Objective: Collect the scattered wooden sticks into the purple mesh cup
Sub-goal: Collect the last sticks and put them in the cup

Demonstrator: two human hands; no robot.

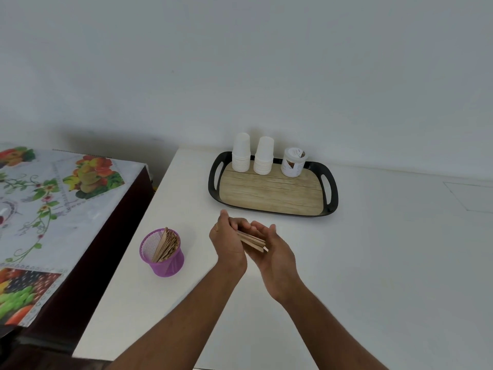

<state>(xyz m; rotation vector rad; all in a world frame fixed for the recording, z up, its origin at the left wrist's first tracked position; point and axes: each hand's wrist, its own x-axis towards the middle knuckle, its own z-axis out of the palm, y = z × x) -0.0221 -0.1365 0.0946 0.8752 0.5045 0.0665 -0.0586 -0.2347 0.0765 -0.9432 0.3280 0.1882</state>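
The purple mesh cup stands on the white table at the left, with several wooden sticks leaning inside it. Right of the cup, above the table, both hands meet around a bundle of wooden sticks. My left hand curls its fingers round the bundle's far end. My right hand cups the near end from below, fingers bent round it. No loose sticks show on the tabletop.
A black tray with a wood-look floor sits behind the hands, carrying two stacks of white paper cups and a white jar. A lower table with a fruit-print cloth stands to the left across a dark gap.
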